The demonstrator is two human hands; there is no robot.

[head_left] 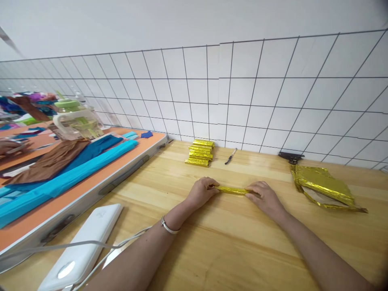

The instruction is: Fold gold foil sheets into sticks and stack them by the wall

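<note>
A narrow folded strip of shiny gold foil [233, 190] stretches level between my two hands, low over the wooden table. My left hand [203, 191] pinches its left end, fingers closed. The right end is pinched by my right hand [263, 196]. Beyond my left hand, near the wall, several similar gold foil strips [199, 153] lie in a row, one behind another. A gold foil packet [325, 186], its front side gaping, lies to the right of my right hand.
A pen [230, 156] and a black clip-like object [291, 157] lie near the tiled wall. At left, an orange board [151, 142] carries blue and brown fabric and a green-lidded jug [75, 119]. A white power bank [87, 238] with cables sits front left. Another person's hand [10, 147] shows far left.
</note>
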